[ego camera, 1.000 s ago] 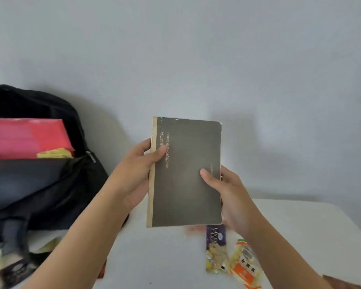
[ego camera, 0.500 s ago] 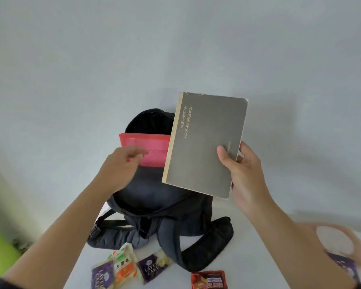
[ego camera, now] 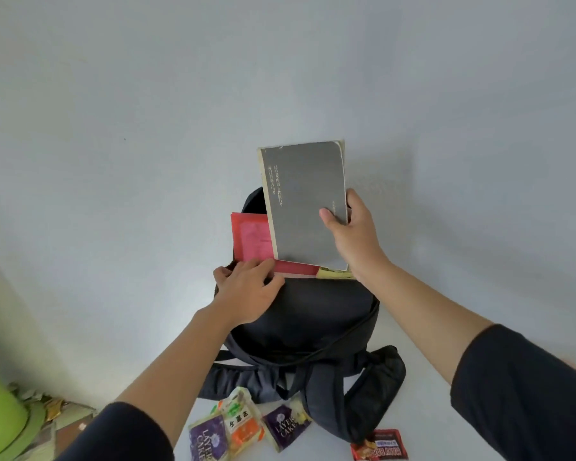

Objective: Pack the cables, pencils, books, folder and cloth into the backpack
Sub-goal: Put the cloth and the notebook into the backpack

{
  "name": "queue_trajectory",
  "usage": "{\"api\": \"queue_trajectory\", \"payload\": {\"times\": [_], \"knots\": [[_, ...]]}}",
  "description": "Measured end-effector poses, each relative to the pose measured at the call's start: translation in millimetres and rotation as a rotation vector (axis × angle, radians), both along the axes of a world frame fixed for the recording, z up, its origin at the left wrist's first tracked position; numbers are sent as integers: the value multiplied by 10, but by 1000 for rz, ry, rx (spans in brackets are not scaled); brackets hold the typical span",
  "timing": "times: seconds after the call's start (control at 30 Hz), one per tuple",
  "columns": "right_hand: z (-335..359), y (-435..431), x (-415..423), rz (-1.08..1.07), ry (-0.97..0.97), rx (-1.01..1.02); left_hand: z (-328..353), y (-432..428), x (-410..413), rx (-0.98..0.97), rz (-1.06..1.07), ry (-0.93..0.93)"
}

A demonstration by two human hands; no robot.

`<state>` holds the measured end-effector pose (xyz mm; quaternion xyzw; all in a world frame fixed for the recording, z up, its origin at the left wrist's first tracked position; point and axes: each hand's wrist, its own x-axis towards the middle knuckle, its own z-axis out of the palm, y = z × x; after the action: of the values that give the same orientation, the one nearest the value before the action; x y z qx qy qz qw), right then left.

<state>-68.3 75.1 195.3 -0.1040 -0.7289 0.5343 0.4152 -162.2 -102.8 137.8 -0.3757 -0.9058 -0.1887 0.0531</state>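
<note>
A black backpack (ego camera: 306, 321) stands on the white table against the wall, its top open. A red folder (ego camera: 251, 239) sticks up out of the opening, with a bit of yellow cloth (ego camera: 333, 274) beside it at the rim. My right hand (ego camera: 353, 234) grips the right edge of a grey book (ego camera: 305, 207), held upright with its lower edge at the opening, in front of the folder. My left hand (ego camera: 246, 289) rests on the front lip of the opening, its fingers against the folder's lower edge.
Several snack packets (ego camera: 243, 427) lie on the table (ego camera: 423, 410) in front of the backpack's straps, and a red one (ego camera: 379, 449) lies to the right. A green object (ego camera: 0, 417) and crumpled paper sit on the floor at lower left. The wall is right behind the bag.
The book has come down and turned upright over the opening. My left hand dropped from the folder's top to the bag's front lip. The view tilted down slightly.
</note>
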Motion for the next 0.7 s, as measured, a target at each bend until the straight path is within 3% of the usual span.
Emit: {"api": "queue_trajectory", "payload": {"times": [0.27,0.47,0.7], "knots": [[-64,77,-274,-69,-76,232,-17,32,-180,-17,-107,8],[-54,56,-472,15,-100,308,-336,70,-291,232,-113,68],[-279,90,-645,118,-316,24,-363,97,-447,309,-152,6]]}}
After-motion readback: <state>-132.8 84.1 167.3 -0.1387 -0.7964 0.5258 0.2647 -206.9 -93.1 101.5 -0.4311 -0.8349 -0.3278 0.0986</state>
